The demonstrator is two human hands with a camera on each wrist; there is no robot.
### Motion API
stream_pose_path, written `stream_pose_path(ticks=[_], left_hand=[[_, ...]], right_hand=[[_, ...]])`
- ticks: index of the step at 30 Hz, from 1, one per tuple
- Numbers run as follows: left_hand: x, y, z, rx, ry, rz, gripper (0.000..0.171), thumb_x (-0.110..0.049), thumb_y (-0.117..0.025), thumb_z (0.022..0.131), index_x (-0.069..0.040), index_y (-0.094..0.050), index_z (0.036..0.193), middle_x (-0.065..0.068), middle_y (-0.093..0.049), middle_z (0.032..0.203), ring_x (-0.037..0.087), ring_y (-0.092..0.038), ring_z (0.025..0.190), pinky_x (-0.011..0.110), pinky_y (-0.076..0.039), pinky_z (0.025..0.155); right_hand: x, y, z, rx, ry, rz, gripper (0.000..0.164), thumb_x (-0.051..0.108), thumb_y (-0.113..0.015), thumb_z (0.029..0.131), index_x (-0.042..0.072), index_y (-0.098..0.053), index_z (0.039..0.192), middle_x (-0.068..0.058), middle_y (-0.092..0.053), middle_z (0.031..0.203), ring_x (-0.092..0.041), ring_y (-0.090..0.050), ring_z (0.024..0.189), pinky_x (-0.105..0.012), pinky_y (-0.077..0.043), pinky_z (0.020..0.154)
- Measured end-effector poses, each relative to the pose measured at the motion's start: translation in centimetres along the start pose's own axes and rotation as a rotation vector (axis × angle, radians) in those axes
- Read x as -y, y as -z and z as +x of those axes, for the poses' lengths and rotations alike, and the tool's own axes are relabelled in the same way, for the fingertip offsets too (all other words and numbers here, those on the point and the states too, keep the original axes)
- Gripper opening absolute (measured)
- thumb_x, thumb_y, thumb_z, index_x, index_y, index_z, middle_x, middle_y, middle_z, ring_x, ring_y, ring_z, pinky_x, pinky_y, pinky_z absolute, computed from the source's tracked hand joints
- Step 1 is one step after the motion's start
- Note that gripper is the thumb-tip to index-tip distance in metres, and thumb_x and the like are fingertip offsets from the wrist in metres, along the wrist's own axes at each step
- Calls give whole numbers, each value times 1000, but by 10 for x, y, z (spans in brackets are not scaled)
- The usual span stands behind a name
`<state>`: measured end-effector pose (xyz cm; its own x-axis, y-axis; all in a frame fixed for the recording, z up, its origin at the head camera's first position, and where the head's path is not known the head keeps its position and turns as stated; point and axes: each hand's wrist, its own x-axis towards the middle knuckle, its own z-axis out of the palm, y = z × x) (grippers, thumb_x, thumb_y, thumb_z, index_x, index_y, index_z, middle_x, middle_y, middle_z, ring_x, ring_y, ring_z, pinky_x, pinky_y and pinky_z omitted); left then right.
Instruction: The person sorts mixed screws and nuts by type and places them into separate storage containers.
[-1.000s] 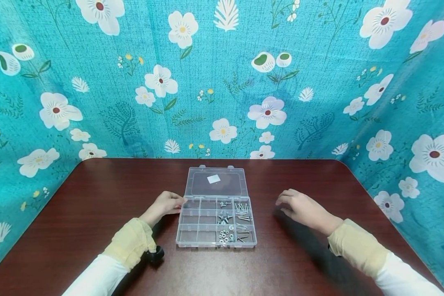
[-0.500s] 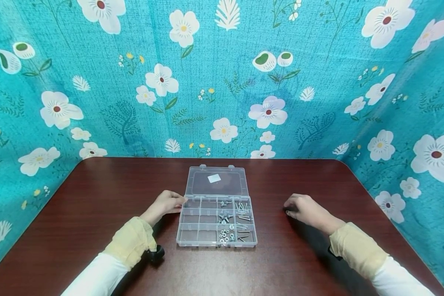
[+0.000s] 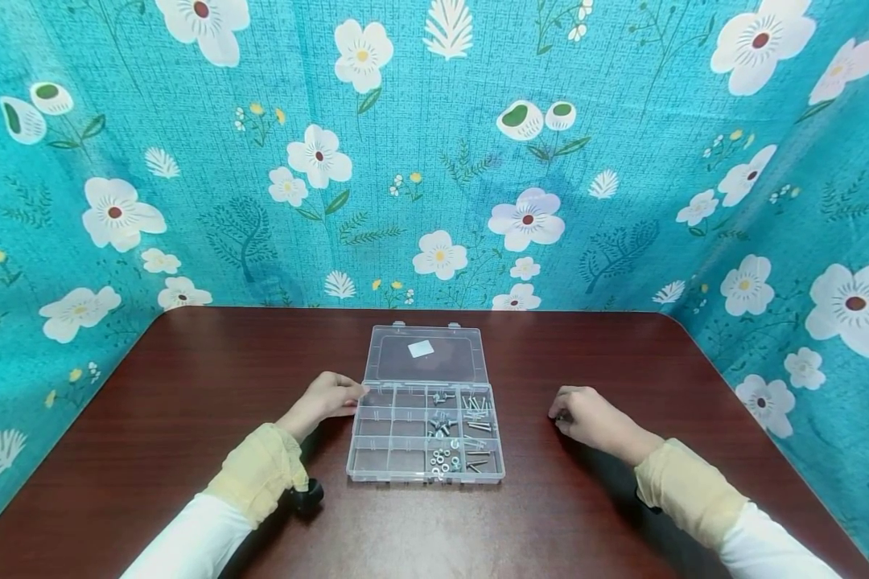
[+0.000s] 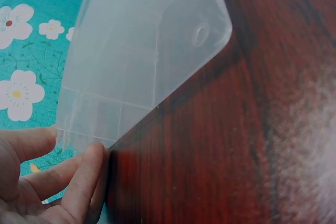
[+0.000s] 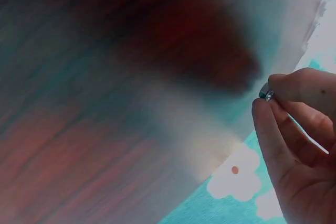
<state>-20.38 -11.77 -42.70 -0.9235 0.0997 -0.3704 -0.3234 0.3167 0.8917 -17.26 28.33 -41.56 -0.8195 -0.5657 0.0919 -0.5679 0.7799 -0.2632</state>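
A clear plastic compartment box [image 3: 370, 460] lies on the table with its lid [image 3: 391, 358] folded back. My left hand [image 3: 327, 396] holds the box's left side near the hinge. In the left wrist view, thumb and fingers [image 4: 86, 177] meet the box's edge from either side. To the right of the box, my right hand [image 3: 590, 416] is low over the table. Thumb and index finger pinch a small shiny metal nut [image 5: 266, 93]. Bolts [image 3: 442, 426], nuts and washers [image 3: 440, 461] and long screws [image 3: 475, 404] lie in the two right columns of the box.
The dark red wooden table [image 3: 261, 346] surrounds the box. A blue flowered curtain [image 3: 405, 201] hangs behind it and at both sides. A small white label [image 3: 421, 349] is on the lid. Near the left wrist is a black wrist device [image 3: 308, 494].
My right hand first moved right and down to the table, its fingers curling in. Now it pinches the nut and has shifted slightly left. The left hand stays at the box.
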Motion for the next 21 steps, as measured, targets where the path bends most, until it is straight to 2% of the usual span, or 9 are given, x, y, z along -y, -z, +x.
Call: stream_pose_path(ticks=[6,11,15,18,21], left_hand=[[-1,0,-1,-2,6,-8,33,-5,-57,90,19,-53,112,27,-57,109,15,-57,79,28,-56,73],[-1,0,-2,-9,13,0,33,-5,-58,90,19,-54,112,25,-58,108,16,-58,82,29,-56,73],[0,0,-2,-9,6,13,34,-6,-57,90,19,-53,113,27,-57,110,17,-58,83,29,-56,74],[-1,0,-2,-9,6,13,34,-6,-58,90,18,-53,113,26,-57,110,18,-59,84,29,-56,74],[-1,-1,-2,-7,7,12,35,-6,-58,90,18,-53,114,26,-57,110,19,-59,86,30,-56,74]], right_hand=[[20,1,4,-61,77,32,14,-7,-69,72,4,-69,81,1,-57,79,-12,-57,72,-23,-53,60],[46,3,14,-178,170,30,15,-5,-72,70,5,-69,80,2,-57,80,-10,-55,72,-23,-54,62],[69,5,25,-256,278,47,16,-4,-74,69,6,-69,80,1,-58,82,-10,-54,74,-20,-53,63],[85,5,32,-279,365,78,17,-6,-74,69,6,-69,80,1,-58,82,-10,-54,74,-17,-51,62],[101,4,36,-253,410,114,16,-5,-74,70,6,-70,81,0,-59,83,-9,-56,76,-16,-51,65]])
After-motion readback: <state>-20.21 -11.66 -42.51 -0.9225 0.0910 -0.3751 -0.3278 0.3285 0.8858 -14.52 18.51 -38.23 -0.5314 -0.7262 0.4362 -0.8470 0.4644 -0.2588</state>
